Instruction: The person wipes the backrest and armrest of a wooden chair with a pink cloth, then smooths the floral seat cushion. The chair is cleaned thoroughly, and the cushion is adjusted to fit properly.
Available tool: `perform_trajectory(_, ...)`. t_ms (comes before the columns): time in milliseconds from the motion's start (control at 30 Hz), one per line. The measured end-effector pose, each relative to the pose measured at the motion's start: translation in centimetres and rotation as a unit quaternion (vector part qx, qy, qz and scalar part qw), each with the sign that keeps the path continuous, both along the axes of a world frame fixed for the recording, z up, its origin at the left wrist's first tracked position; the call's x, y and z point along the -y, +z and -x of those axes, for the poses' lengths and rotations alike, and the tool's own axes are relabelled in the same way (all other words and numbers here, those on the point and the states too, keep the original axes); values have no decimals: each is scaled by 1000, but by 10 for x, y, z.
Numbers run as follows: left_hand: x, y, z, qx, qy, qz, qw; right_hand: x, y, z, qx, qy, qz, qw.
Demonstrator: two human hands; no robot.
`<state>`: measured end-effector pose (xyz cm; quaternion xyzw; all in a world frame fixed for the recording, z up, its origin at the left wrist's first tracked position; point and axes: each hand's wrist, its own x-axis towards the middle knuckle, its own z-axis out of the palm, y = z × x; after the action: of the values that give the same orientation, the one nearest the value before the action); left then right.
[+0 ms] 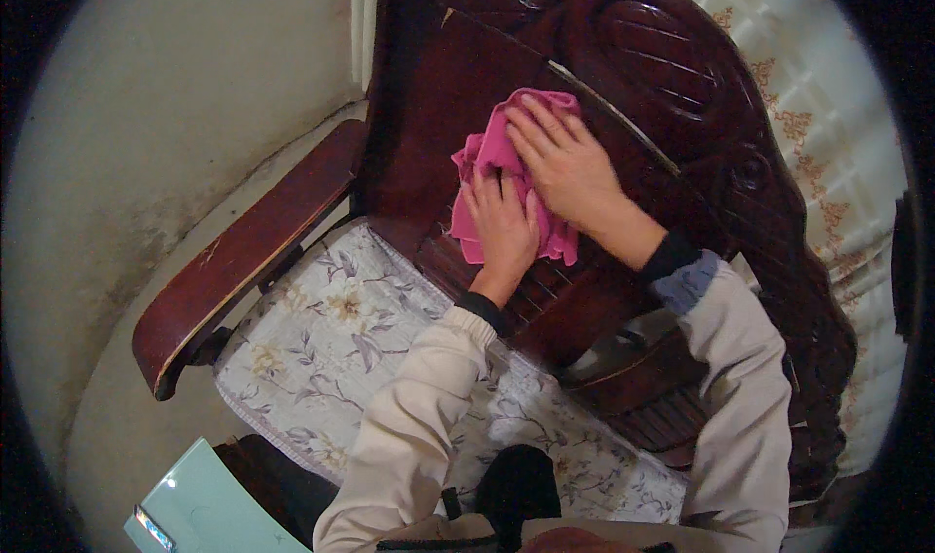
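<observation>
A crumpled pink cloth (504, 159) lies against the dark red wooden backrest (438, 93) of a carved settee. My right hand (562, 162) holds the upper part of the cloth to the wood, fingers extended across it. Lower and to the left, my left hand (502, 221) presses the cloth's lower part, its fingertips partly in the folds. The two hands are close together, and some of the cloth is hidden under them. Grooved slats show in the backrest just below the cloth.
A flowered seat cover (343, 327) spreads over the seat below my arms. The wooden armrest (248, 253), worn along its edge, stands at left beside the stained wall (182, 78). A patterned curtain (811, 159) hangs behind the backrest. A pale green panel (212, 505) shows at lower left.
</observation>
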<state>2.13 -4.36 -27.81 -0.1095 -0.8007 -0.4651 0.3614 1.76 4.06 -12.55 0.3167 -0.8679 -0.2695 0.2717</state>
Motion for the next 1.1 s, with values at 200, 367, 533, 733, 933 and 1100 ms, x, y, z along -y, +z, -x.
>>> perform_trajectory(200,28,-68,-34,127,8,37,991,23,-88,-6,114,-33,-5,993)
perform_trajectory(367,48,-109,-61,160,28,0,987,33,-125,-19,159,30,43,986)
perform_trajectory(533,37,-65,-48,130,32,87,987,13,-79,-13,146,17,7,989)
perform_trajectory(733,0,10,-6,6,-73,-14,997,-12,0,-13,11,15,8,1000)
perform_trajectory(933,17,-33,-5,38,-56,24,997,8,-40,-1,36,11,45,998)
perform_trajectory(1100,50,-110,-44,102,-17,4,995,44,-135,-17,147,1,84,986)
